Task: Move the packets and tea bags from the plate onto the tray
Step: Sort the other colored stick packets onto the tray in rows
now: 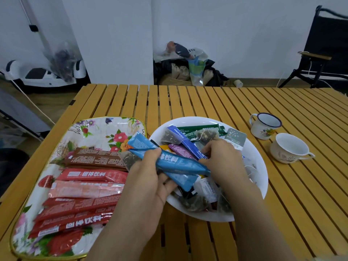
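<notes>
- Step in hand: the left hand (145,185) has its fingers curled round two light-blue packets (169,162), held above the gap between the white plate (259,185) and the flowered tray (79,129); this looks like a transfer midway.
- The right hand (224,161) reaches into the plate among the remaining items; its fingers are bent down into the pile, and whether they have hold of anything cannot be told.
- On the tray: a row of red, pink and brown packets (84,185), lying side by side.
- On the plate (far from cleared): a dark-blue packet (186,142), a green packet (199,129), a purple one (180,149) and several mesh tea bags (169,136).
- Next move, as judged: carry the blue pair left and lay it on bare tray above the brown packet.
- Writing: the packets bear Chinese characters, upside down and too blurred to read; the green one shows small Latin words, seemingly "flavor".
- Beside the plate, two enamel cups (290,147).
</notes>
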Tool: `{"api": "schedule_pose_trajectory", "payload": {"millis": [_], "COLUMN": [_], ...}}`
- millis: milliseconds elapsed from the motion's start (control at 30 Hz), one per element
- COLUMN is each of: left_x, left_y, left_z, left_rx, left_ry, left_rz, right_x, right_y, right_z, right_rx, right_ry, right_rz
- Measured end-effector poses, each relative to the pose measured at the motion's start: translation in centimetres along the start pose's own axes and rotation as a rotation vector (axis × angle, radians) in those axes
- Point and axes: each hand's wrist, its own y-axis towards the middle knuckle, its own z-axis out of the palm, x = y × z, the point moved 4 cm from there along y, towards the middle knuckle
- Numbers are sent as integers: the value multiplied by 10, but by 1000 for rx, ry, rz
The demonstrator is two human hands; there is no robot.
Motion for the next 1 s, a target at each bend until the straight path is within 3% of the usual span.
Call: {"api": "schedule_pose_trajectory", "payload": {"millis": [133, 367, 667, 900, 1000], "left_x": [-2, -5, -1, 0, 0], "left_y": [-1, -7, -3, -9, -12], "left_z": [1, 3, -3, 0, 1], "left_rx": [-25, -15, -34, 65, 72], "left_ry": [-88, 32, -41, 30, 86], "left_rz": [-12, 60, -9, -56, -17], "right_x": [-1, 3, -6, 19, 34], "right_y": [-2, -6, -46, -68, -69], "right_z": [-3, -30, -78, -110, -94], "right_rx": [4, -43, 188, 208, 350], "right_ry": [-69, -36, 412, 567, 458], "right_rz": [48, 69, 42, -158, -235]}}
